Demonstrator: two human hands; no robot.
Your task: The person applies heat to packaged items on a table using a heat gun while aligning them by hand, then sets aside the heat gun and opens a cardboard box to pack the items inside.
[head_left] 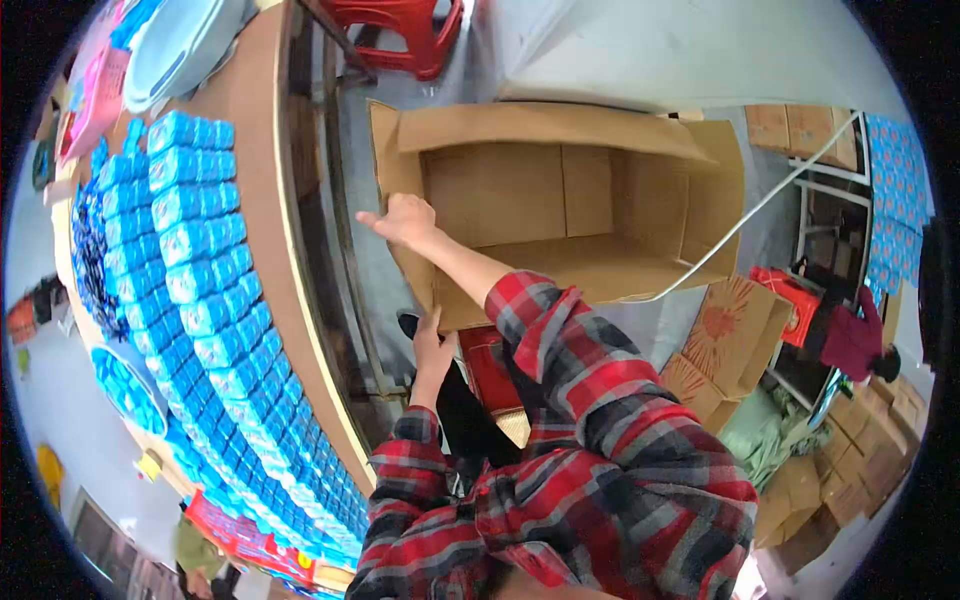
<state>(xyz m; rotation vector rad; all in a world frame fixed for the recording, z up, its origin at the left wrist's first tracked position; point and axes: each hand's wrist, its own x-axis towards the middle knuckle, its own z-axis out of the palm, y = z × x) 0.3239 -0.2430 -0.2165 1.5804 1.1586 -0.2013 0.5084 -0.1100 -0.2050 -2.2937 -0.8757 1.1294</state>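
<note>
A large open cardboard box [500, 205] stands in front of me, and its visible inside is bare brown cardboard. My right hand [408, 220] is closed over the box's left edge, fingers curled on the inner side and thumb sticking out to the left. Lower down, my left hand [432, 352] grips the near left corner of the same box, its fingertips partly hidden by the cardboard.
To the left runs a long table [255, 120] with rows of blue packs [205, 240] and a light blue basin [180, 50]. A red stool [400, 35] stands beyond. A white strip [760, 205] crosses the box's right side. Another person [855, 335] is at far right, near cartons [870, 450].
</note>
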